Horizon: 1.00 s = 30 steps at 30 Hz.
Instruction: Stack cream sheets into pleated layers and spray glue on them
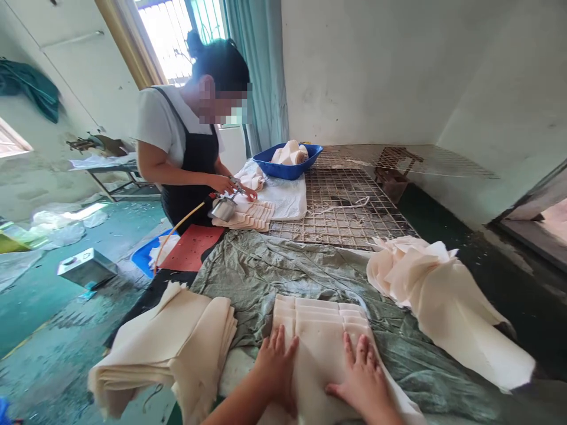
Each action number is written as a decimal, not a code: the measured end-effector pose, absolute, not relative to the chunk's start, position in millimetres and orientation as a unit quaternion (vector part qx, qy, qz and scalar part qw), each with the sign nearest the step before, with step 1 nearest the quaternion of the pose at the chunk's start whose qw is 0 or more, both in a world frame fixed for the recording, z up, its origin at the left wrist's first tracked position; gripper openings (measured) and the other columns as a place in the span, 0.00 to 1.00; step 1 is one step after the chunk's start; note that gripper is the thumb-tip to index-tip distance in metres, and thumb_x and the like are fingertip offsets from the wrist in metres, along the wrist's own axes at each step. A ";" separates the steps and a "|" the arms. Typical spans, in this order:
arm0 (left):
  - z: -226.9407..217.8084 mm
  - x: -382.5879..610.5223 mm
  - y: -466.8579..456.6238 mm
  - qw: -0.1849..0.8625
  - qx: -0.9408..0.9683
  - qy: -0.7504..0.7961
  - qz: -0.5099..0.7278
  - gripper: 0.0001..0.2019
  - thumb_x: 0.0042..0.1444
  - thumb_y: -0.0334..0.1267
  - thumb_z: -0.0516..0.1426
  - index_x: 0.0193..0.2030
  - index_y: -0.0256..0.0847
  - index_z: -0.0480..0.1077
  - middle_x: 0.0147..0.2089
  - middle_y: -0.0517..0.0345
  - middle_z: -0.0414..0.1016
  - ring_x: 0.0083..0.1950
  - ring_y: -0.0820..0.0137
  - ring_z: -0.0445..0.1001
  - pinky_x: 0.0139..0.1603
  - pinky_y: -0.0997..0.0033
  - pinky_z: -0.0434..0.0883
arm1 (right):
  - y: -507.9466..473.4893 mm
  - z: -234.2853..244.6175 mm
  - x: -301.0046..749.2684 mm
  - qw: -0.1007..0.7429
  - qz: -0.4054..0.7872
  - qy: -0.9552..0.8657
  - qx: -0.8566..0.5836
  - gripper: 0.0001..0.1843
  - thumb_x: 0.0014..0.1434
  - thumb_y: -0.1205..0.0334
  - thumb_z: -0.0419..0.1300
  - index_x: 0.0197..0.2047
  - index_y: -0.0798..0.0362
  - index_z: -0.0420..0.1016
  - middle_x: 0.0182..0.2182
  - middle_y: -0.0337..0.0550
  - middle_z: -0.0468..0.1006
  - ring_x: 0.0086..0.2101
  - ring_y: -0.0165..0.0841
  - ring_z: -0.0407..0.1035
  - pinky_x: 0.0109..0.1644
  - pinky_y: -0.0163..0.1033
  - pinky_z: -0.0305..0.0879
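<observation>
Both of my hands lie flat, fingers stretched out, on a fanned stack of cream sheets (319,330) in front of me. My left hand (277,366) presses the stack's left side and my right hand (363,378) rests on its right side. The sheets sit on a grey-green tarp (274,271) that covers the table. A thicker pile of cream sheets (172,348) lies to my left, and a loose heap of the same sheets (438,295) lies to my right.
Across the table a person in a dark apron (186,153) works a spray tool (224,206) over another fanned stack (248,215). A blue basin (287,168) of rolled sheets stands on a wire mesh surface (349,200). A red sheet (192,247) and a metal can (86,268) lie left.
</observation>
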<state>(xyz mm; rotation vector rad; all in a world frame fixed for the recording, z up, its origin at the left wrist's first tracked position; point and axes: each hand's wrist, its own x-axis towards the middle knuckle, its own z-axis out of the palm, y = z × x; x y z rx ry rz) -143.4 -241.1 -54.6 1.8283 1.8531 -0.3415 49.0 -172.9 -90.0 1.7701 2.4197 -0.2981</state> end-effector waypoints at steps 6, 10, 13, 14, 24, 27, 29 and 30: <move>-9.3 -203.2 -240.3 0.199 0.692 0.687 -0.096 0.37 0.51 0.54 0.55 0.65 0.38 0.52 0.66 0.39 0.53 0.66 0.55 0.53 0.63 0.58 0.57 | -172.5 -111.7 58.8 0.072 -0.067 0.807 0.582 0.55 0.34 0.53 0.67 0.63 0.65 0.52 0.61 0.73 0.52 0.59 0.58 0.51 0.58 0.55 0.53; 14.9 -320.4 -244.7 0.078 0.626 0.767 -0.114 0.19 0.58 0.31 0.46 0.54 0.33 0.66 0.55 0.39 0.70 0.58 0.56 0.66 0.56 0.56 0.63 | -163.6 -98.9 68.7 0.091 -0.083 0.816 0.565 0.42 0.40 0.60 0.63 0.60 0.62 0.62 0.58 0.66 0.61 0.56 0.51 0.59 0.55 0.50 0.60; 21.7 -406.4 -261.8 0.027 0.603 0.788 -0.121 0.20 0.52 0.23 0.46 0.50 0.30 0.69 0.51 0.34 0.71 0.57 0.49 0.65 0.55 0.43 0.60 | -161.5 -58.8 45.4 0.050 -0.093 0.830 0.548 0.30 0.50 0.59 0.56 0.57 0.59 0.67 0.56 0.58 0.66 0.55 0.46 0.62 0.56 0.48 0.61; 22.3 -427.3 -268.2 0.014 0.606 0.786 -0.119 0.20 0.50 0.22 0.47 0.49 0.30 0.70 0.51 0.33 0.71 0.57 0.48 0.65 0.55 0.41 0.59 | -163.7 -41.8 27.1 0.031 -0.093 0.838 0.537 0.29 0.52 0.58 0.53 0.57 0.58 0.67 0.57 0.56 0.66 0.56 0.44 0.61 0.57 0.46 0.60; 35.5 -472.8 -321.9 -0.028 0.685 0.719 -0.112 0.17 0.47 0.20 0.48 0.38 0.36 0.72 0.39 0.45 0.74 0.39 0.60 0.74 0.43 0.59 0.70 | -204.0 -6.0 -254.5 0.013 -0.212 0.919 0.332 0.33 0.54 0.73 0.52 0.64 0.58 0.54 0.61 0.50 0.59 0.59 0.37 0.56 0.60 0.40 0.55; 33.3 -482.6 -354.9 -0.038 0.684 0.724 -0.073 0.22 0.45 0.19 0.46 0.43 0.39 0.70 0.40 0.49 0.74 0.40 0.63 0.75 0.39 0.66 0.72 | -210.2 -19.0 -274.2 0.006 -0.194 0.916 0.351 0.29 0.53 0.77 0.49 0.59 0.56 0.62 0.52 0.52 0.71 0.53 0.40 0.65 0.53 0.44 0.62; 28.5 -494.4 -381.2 -0.074 0.659 0.748 0.030 0.23 0.49 0.21 0.44 0.47 0.41 0.69 0.41 0.51 0.74 0.40 0.67 0.75 0.39 0.71 0.72 | -215.4 -21.8 -270.2 -0.014 -0.181 0.915 0.361 0.22 0.55 0.76 0.47 0.50 0.56 0.72 0.45 0.53 0.76 0.48 0.42 0.68 0.51 0.47 0.62; 26.5 -500.9 -394.4 -0.099 0.637 0.759 0.093 0.21 0.52 0.24 0.44 0.47 0.41 0.70 0.41 0.52 0.75 0.38 0.69 0.76 0.38 0.73 0.72 | -217.9 -22.4 -266.2 -0.026 -0.176 0.914 0.365 0.20 0.55 0.76 0.47 0.45 0.56 0.75 0.42 0.53 0.77 0.47 0.43 0.69 0.50 0.47 0.63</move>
